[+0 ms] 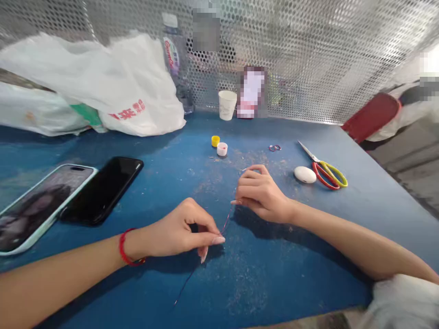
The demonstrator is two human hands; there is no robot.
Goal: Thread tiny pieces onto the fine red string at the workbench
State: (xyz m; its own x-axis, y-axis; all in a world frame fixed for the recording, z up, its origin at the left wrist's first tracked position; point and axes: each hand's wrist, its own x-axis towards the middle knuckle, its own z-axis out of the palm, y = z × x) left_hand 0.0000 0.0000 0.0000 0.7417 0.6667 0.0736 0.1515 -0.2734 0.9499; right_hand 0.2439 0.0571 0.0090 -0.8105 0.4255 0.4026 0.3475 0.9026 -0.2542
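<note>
A thin red-and-dark thread runs diagonally across the blue table. My left hand, with a red string bracelet on its wrist, pinches the thread between thumb and forefinger. Its long nails show pale at the tips. The thread's lower end trails toward the table's front. My right hand hovers just up and right, with its curled fingertips closed on the thread's upper stretch. The hands are close together, with a short length of thread between them.
Two phones lie at left, one in a pale case. Ahead are a yellow cap, a small white cap, a wire coil, a white oval object and red-and-yellow scissors. A white plastic bag and paper cup stand by a perforated metal screen.
</note>
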